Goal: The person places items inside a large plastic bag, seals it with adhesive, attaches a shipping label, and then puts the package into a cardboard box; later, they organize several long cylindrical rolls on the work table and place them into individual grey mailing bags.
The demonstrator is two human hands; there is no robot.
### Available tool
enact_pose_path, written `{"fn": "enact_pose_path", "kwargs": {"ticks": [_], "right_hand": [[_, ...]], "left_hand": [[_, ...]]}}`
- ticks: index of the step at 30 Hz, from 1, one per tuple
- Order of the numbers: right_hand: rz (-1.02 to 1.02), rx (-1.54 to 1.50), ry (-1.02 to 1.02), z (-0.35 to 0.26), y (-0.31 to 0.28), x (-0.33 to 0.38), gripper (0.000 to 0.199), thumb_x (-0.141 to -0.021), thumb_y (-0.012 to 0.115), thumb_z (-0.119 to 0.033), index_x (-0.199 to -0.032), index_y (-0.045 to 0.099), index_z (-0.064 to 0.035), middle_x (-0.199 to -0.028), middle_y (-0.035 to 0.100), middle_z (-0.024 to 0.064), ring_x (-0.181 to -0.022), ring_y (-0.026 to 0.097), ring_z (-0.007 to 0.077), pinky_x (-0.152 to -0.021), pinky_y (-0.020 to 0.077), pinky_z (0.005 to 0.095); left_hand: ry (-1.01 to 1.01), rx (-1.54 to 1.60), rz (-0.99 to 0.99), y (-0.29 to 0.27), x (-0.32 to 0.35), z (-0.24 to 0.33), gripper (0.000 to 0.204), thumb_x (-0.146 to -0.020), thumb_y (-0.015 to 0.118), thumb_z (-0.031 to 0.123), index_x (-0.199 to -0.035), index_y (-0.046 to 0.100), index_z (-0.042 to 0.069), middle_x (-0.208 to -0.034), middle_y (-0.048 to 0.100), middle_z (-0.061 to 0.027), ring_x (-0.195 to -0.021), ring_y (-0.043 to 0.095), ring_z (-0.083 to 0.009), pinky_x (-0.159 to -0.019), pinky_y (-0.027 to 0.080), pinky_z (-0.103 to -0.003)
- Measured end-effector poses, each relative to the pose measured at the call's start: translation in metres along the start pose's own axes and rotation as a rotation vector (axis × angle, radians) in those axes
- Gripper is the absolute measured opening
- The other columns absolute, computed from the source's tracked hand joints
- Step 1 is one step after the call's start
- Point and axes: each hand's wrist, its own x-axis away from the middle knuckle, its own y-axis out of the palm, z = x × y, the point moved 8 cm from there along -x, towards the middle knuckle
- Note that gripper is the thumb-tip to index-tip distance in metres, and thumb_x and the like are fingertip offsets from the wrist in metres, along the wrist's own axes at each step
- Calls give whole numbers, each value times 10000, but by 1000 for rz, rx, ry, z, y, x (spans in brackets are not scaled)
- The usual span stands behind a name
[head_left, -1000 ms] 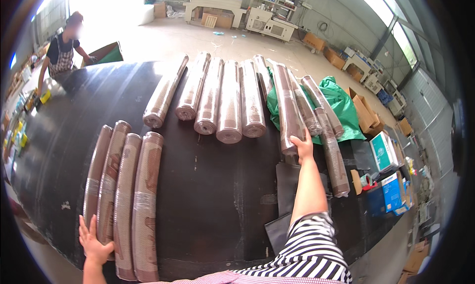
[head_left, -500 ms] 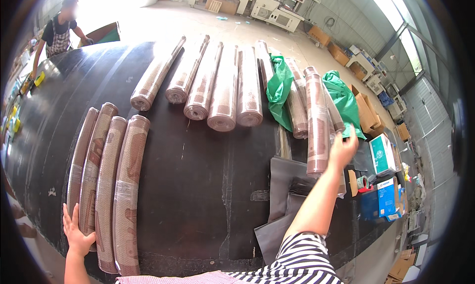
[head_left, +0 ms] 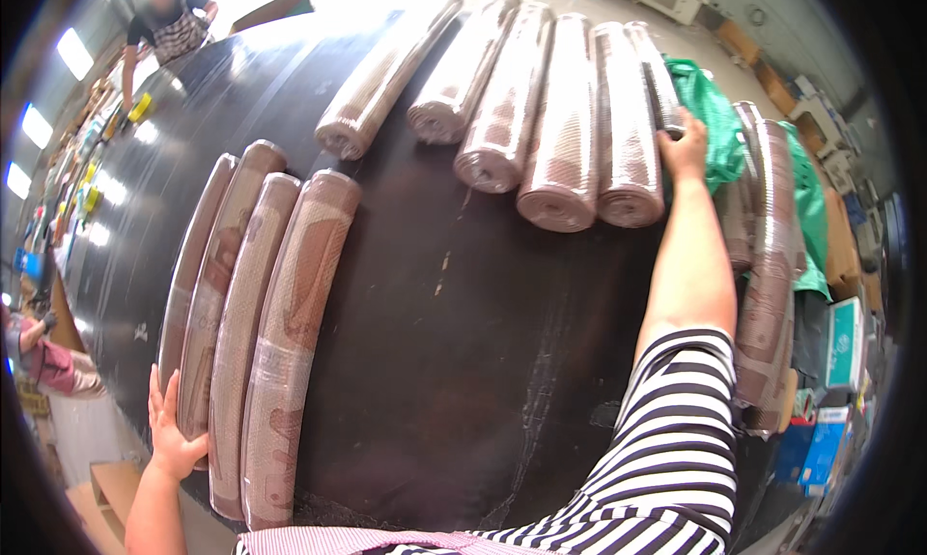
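Several brown patterned rolled mats, wrapped in clear plastic, lie on a black tabletop (head_left: pixel 415 362). My left hand (head_left: pixel 176 434) rests with fingers apart against the near end of the left group, by a thin rolled mat (head_left: pixel 198 256). A wider rolled mat (head_left: pixel 299 333) lies at that group's right side. My right hand (head_left: pixel 686 149) reaches to the far row and closes around the near end of a narrow rolled mat (head_left: pixel 654 67). Beside it bunches a green plastic sheet (head_left: pixel 715 130); the fingers partly hide where they meet the mat.
Other rolled mats (head_left: pixel 560 130) fill the far row. More stacked rolled mats (head_left: pixel 768 217) lie at the right, near a teal-and-white box (head_left: pixel 845 338) and a blue box (head_left: pixel 824 449). A person (head_left: pixel 174 24) stands at the far left; another person (head_left: pixel 53 352) is at the left edge.
My right hand has gone from the right-hand stack to the narrow rolled mat in the far row. My left hand stays by the left group. The view has shifted.
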Motion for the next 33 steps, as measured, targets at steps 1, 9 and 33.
{"fn": "enact_pose_path", "kwargs": {"ticks": [1,9,33], "right_hand": [[108,85,-16,15,0,-3,769,-745,774,-325,-1422,476,-118,-1408,479,254,-1290,468,408,-1107,378,440],[159,182,249,29,5,6,576,-750,788,-331,-1227,498,-186,-1078,605,227,-990,615,417,-859,499,512],[-728,-1664,663,-354,-286,500,1063,-718,823,-278,-1535,194,-20,-1293,548,113,-1138,592,232,-924,503,369]], "left_hand": [[29,-19,-6,3,-5,1,1070,-570,783,408,-1522,333,218,-1599,148,-240,-1442,247,-435,-1157,246,-521],[-18,16,-57,4,-4,-7,1089,-570,792,402,-1536,315,245,-1601,106,-260,-1462,200,-425,-1166,211,-525],[-135,40,-173,-8,9,-15,1115,-609,817,451,-1548,219,388,-1624,-7,-225,-1456,155,-463,-1135,226,-569]]}}
